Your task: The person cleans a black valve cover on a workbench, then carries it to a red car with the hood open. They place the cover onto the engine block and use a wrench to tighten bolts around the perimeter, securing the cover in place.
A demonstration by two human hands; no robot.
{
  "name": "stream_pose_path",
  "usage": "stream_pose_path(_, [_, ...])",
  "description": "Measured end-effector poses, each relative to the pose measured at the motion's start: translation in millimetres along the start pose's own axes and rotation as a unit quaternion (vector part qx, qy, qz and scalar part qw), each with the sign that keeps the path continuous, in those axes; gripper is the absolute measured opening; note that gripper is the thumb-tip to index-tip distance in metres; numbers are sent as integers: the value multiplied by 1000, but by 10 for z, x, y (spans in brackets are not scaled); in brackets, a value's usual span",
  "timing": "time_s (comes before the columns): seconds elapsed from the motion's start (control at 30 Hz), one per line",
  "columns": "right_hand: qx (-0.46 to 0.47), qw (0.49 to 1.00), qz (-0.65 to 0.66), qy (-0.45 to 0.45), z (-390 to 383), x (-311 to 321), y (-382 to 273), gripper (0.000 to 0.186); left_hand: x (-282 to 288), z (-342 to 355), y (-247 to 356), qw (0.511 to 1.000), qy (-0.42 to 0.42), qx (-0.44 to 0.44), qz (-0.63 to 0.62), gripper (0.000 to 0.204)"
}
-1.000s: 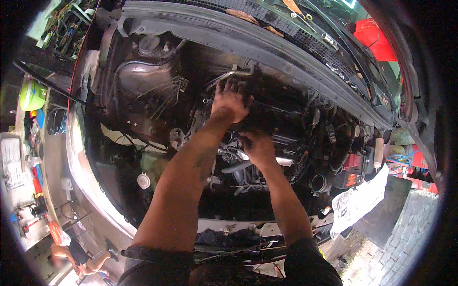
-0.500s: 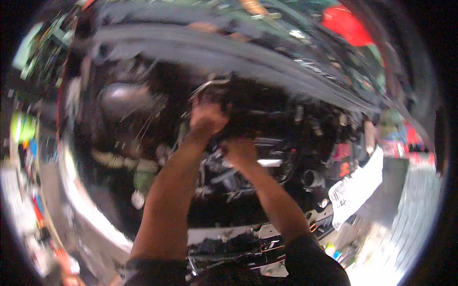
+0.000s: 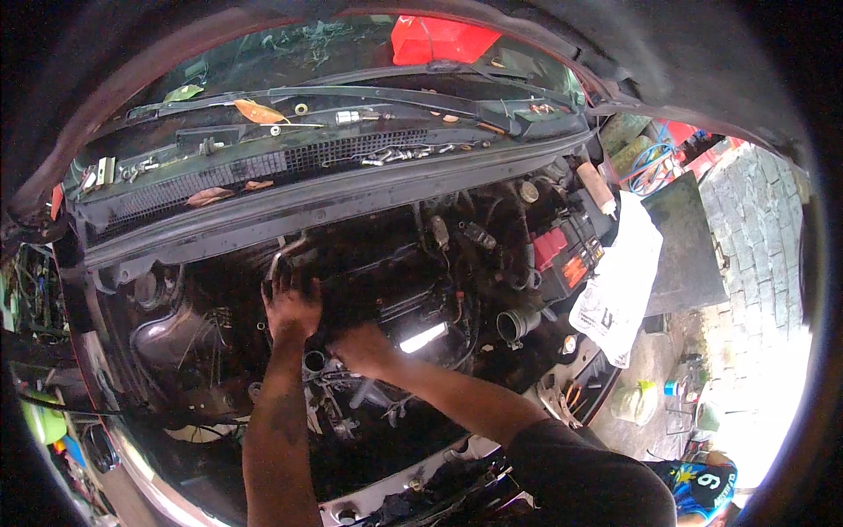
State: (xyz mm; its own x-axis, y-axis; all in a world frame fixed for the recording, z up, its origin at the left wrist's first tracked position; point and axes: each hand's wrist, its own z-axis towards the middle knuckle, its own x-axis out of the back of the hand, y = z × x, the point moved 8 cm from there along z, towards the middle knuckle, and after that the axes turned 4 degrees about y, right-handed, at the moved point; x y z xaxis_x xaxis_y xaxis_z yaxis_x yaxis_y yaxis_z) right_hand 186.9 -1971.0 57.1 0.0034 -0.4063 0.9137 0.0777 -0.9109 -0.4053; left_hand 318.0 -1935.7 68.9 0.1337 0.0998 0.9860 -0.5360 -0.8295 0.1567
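Note:
Both my arms reach into an open car engine bay. My left hand (image 3: pixel 292 309) lies over the engine at centre left with its fingers stretched out, open, just below a bent metal pipe (image 3: pixel 285 250); whether the fingertips touch it I cannot tell. Lower and to the right, my right hand (image 3: pixel 364 348) is curled down against the engine, its fingertips hidden in the dark. A round metal tube opening (image 3: pixel 314 359) sits between the two wrists. Beside the right hand is a bright, shiny strip (image 3: pixel 424 338) on the dark engine.
Loose bolts and sockets (image 3: pixel 360 116) and dry leaves (image 3: pixel 259 111) lie below the windshield. A red container (image 3: pixel 439 39) rests on the glass. At right are a battery (image 3: pixel 571 255), a white printed bag (image 3: pixel 619 281) and an open black hose (image 3: pixel 516 327). A person (image 3: pixel 702 483) shows at lower right.
The whole view has turned and sharpened, bringing the windshield base into sight. My left hand, blurred and curled before, now has its fingers stretched out. My right hand stays low beside it.

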Motion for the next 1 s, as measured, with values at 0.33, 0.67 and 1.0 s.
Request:
stream_pose_path(0.33, [-119, 990, 56, -47, -1, 56, 64, 22, 15, -4, 3, 1000, -10, -3, 10, 61])
stream_pose_path(0.67, [-68, 998, 18, -5, -93, -152, 86, 21, -84, -11, -46, 999, -36, 14, 32, 65])
stream_pose_path(1.0, [-97, 994, 50, -12, -111, 188, 28, 31, -46, -211, -90, 999, -39, -16, 13, 55])
